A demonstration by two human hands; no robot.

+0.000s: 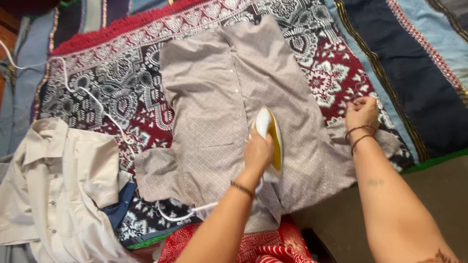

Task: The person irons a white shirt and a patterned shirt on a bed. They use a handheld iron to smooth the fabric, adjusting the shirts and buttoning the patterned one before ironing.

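Ironing in progress, head view, 1 frame. Landmark: the grey shirt [229,112], spread flat, front up, on a patterned red-and-white blanket [112,87]. Left hand [257,153] is closed around the handle of a white-and-yellow iron [271,139], which sits on the shirt's lower middle, just right of the button placket. Right hand [361,113] is at the shirt's right edge, fingers pinched on the sleeve fabric, holding it taut against the blanket. The iron's white cord [92,104] runs off the shirt's lower hem, loops beside its left sleeve and trails away toward the upper left. A crumpled cream shirt [53,190] lies well left of the grey shirt, with a bit of blue cloth [119,207] between them. Risks, as judged: the cord loop near the hem could snag or drag the left sleeve if the iron travels far right; the soleplate resting in 1 spot could scorch; the pinching fingers lie in the iron's path if it sweeps to the sleeve. Open room: the shirt's upper half is clear; blanket margin is wide above and left, narrow below the hem.
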